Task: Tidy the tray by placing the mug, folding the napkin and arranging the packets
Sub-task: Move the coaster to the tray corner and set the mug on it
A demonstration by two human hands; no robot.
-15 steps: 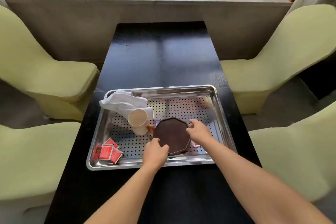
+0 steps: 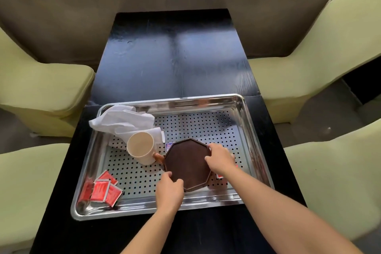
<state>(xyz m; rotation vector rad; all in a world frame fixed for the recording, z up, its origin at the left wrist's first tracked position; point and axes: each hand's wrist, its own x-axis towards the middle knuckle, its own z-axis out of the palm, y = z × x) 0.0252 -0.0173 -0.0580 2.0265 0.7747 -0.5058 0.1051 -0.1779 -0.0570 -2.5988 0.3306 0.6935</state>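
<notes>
A perforated steel tray (image 2: pixel 206 103) lies on the black table. A dark brown octagonal plate (image 2: pixel 186 164) sits in the tray's near middle. My left hand (image 2: pixel 169 190) grips its near left edge and my right hand (image 2: pixel 220 159) grips its right edge. A cream mug (image 2: pixel 141 147) with a brown handle stands just left of the plate, touching it. A crumpled white napkin (image 2: pixel 123 119) lies at the tray's far left corner, partly over the rim. Several red packets (image 2: pixel 103 188) lie in the near left corner. Another red packet (image 2: pixel 219 175) peeks out under my right wrist.
The black table (image 2: pixel 173 57) stretches away to a grey wall under a window. Pale green chairs (image 2: pixel 329 51) flank the table on both sides. A small printed packet (image 2: pixel 169 146) shows at the plate's far left edge.
The head camera has tilted down, so the scene sits lower in view. Both hands remain on the plate's edges, which looks slightly turned.
</notes>
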